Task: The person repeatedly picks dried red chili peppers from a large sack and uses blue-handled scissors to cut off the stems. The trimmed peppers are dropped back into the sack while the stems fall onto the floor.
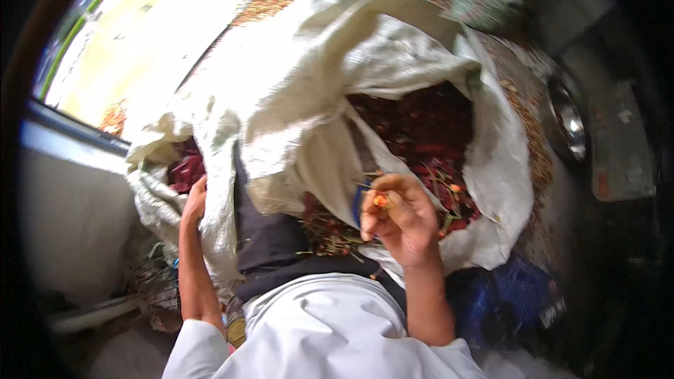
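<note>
My right hand (405, 218) is raised in front of my lap, its fingertips pinched on a small orange-red stem piece (379, 200), apparently from a dried chili. Just beyond it, a large white woven sack (495, 168) lies with its mouth spread, holding dark red dried pods (432, 121) that look like chilies. Loose stalks and red bits lie on the near pods. At the left, my left hand (196, 201) reaches into a smaller white woven sack (218, 221), at the edge of its dark red contents (187, 171). Its fingertips are hidden.
Stalks and red scraps (337, 237) are heaped between my legs. Several filled sacks (484, 5) stand at the back. A shiny metal bowl (571, 121) and a clear plastic container (621, 152) are at the right, with a blue bag (505, 295) nearer. A low wall (79, 210) borders the left.
</note>
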`<state>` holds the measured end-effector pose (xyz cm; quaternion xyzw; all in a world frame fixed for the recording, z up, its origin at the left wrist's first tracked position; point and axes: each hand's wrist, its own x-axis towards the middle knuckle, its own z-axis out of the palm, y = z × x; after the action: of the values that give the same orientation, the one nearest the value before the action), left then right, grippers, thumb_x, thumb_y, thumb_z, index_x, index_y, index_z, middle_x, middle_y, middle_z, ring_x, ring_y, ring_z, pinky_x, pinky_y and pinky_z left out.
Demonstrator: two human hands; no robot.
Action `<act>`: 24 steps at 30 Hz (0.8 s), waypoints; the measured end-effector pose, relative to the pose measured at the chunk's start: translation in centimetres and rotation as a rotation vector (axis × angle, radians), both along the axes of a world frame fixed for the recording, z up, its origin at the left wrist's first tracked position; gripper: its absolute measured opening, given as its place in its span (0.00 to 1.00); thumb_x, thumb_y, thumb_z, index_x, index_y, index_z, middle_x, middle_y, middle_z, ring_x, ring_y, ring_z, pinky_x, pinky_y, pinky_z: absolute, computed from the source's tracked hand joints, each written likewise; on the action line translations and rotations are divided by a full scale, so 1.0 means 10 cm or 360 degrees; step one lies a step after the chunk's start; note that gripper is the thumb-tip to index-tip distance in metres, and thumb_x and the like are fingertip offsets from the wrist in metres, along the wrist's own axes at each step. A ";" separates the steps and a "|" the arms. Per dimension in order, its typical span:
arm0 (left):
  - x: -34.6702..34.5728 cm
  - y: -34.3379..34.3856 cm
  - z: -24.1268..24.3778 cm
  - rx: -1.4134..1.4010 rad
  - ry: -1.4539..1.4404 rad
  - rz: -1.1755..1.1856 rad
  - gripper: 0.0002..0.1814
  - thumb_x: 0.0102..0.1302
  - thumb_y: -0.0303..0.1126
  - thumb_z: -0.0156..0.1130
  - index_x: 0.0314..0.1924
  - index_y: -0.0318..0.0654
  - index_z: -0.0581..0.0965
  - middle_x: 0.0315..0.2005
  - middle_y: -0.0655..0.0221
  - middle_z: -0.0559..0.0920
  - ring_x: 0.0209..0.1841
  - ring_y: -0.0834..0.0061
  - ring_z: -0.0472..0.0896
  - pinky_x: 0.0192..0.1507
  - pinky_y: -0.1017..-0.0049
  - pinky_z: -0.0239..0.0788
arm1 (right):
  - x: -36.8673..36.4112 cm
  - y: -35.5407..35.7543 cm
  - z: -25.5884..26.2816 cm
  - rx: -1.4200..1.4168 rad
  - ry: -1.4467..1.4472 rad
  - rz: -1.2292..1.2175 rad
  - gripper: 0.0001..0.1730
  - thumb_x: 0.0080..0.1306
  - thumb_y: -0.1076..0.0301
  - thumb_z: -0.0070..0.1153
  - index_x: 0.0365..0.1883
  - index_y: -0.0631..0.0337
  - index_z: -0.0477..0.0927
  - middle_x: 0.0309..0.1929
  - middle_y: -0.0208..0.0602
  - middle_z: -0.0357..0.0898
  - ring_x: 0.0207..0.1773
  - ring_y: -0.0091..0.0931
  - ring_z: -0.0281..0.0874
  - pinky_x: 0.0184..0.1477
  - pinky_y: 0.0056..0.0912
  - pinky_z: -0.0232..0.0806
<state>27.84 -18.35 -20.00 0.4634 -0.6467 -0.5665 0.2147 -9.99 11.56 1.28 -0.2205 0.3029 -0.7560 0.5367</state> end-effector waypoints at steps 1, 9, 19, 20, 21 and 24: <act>0.17 0.04 -0.17 -0.0077 -0.0296 -0.0059 0.19 0.72 0.31 0.59 0.59 0.30 0.77 0.48 0.67 0.83 0.51 0.73 0.78 0.58 0.70 0.67 | -0.03 0.03 -0.03 -0.0058 -0.0070 0.0053 0.15 0.78 0.62 0.49 0.53 0.66 0.72 0.41 0.43 0.81 0.37 0.28 0.84 0.37 0.31 0.80; -0.04 0.15 0.39 -0.0965 -0.0859 0.0664 0.21 0.69 0.28 0.60 0.60 0.29 0.76 0.51 0.57 0.83 0.51 0.68 0.81 0.55 0.69 0.71 | -0.59 0.23 -0.17 -0.0075 -0.0191 -0.0288 0.15 0.77 0.60 0.51 0.51 0.63 0.74 0.46 0.42 0.81 0.43 0.27 0.86 0.40 0.28 0.81; -1.28 0.99 1.71 -0.1225 0.0163 0.0688 0.16 0.74 0.30 0.60 0.60 0.35 0.78 0.52 0.66 0.83 0.50 0.75 0.81 0.55 0.74 0.72 | -1.23 -0.28 -0.28 0.1198 0.3013 -0.0552 0.18 0.58 0.70 0.65 0.49 0.54 0.84 0.41 0.47 0.80 0.40 0.46 0.83 0.43 0.48 0.76; -1.42 1.12 1.74 -0.1155 0.0257 0.0615 0.15 0.74 0.26 0.59 0.58 0.35 0.78 0.50 0.67 0.83 0.50 0.74 0.81 0.57 0.73 0.70 | -1.24 -0.31 -0.31 0.1214 0.3078 -0.0545 0.17 0.58 0.70 0.65 0.48 0.54 0.84 0.40 0.47 0.80 0.40 0.47 0.83 0.41 0.49 0.76; -1.61 1.29 1.84 -0.1185 0.0655 0.0405 0.14 0.71 0.21 0.59 0.55 0.34 0.79 0.49 0.66 0.83 0.50 0.73 0.81 0.55 0.72 0.71 | -1.25 -0.36 -0.36 0.1227 0.3147 -0.0530 0.16 0.59 0.70 0.64 0.47 0.55 0.83 0.39 0.47 0.80 0.39 0.47 0.84 0.40 0.49 0.77; -1.85 1.66 2.06 -0.1410 0.0061 0.0218 0.13 0.68 0.19 0.60 0.52 0.32 0.80 0.47 0.61 0.83 0.49 0.69 0.83 0.53 0.71 0.74 | -1.21 -0.39 -0.42 0.1290 0.3258 -0.0564 0.12 0.59 0.71 0.64 0.43 0.57 0.82 0.36 0.47 0.81 0.36 0.47 0.84 0.36 0.49 0.77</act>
<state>9.36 -1.74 0.62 0.3580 -0.7906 -0.2278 0.4414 -22.11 7.64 -2.90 -0.5017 0.8539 -0.1288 -0.0493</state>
